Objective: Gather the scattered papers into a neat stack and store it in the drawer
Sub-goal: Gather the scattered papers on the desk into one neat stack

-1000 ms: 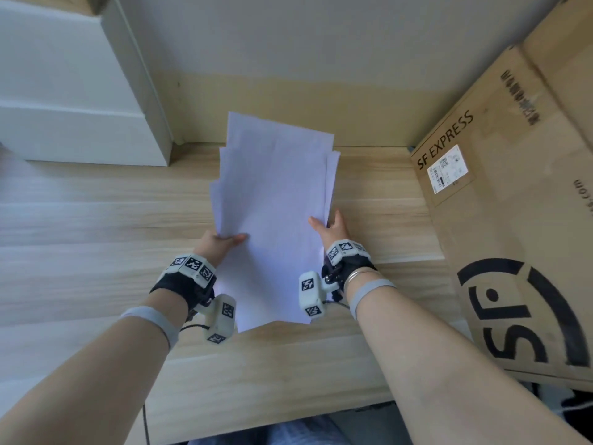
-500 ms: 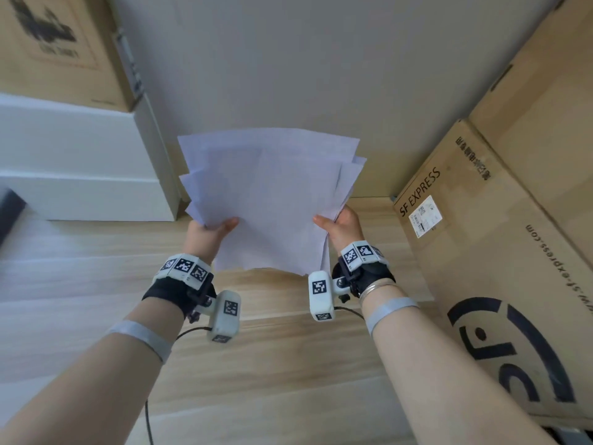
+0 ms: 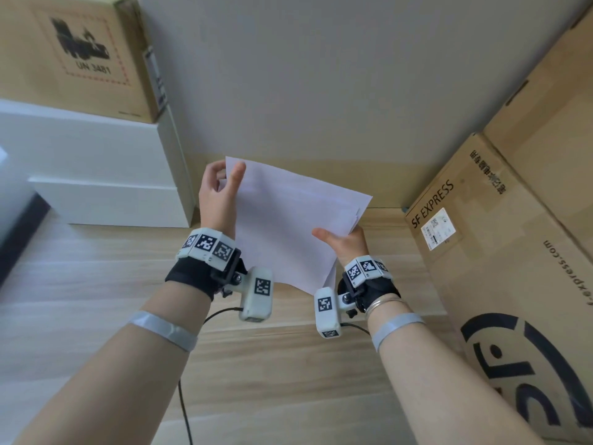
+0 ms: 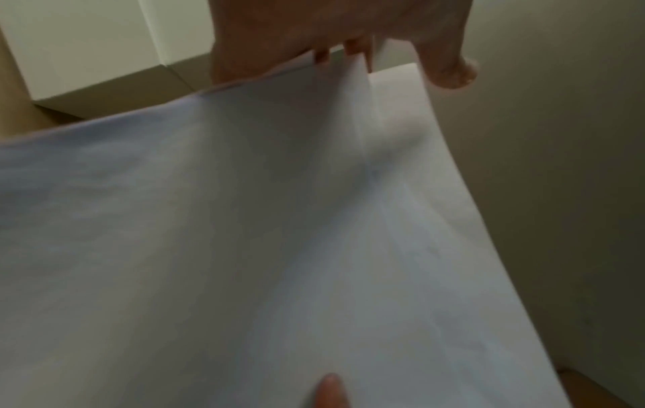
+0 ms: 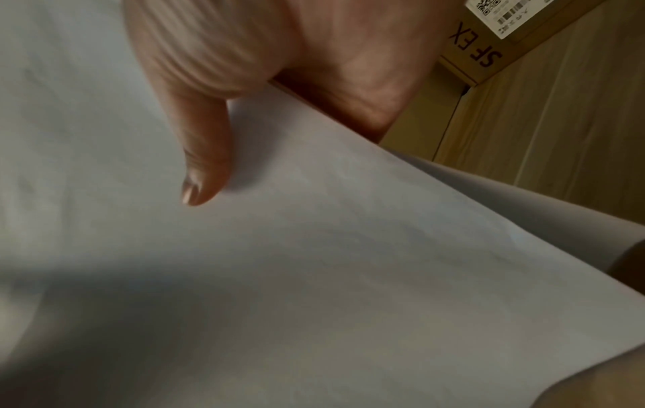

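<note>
Papers [image 3: 288, 229]: held above the desk [image 3: 96, 284], centre, between both hands; left hand [image 3: 219, 194] at far-left corner, right hand [image 3: 345, 244] at near-right edge. White box [image 3: 96, 175]: desk, far left. UN 3481 carton [image 3: 73, 56]: on the white box. SF EXPRESS carton [image 3: 500, 268]: right, leaning.

storage/office corner: wood table [image 3: 96, 316] by plain wall, SF Express shipping cartons [image 3: 513, 252], white boxes [image 3: 96, 175]

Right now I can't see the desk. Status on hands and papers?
Left hand pinches papers at top corner. Right hand grips lower edge. Sheets uneven, held above desk.
</note>
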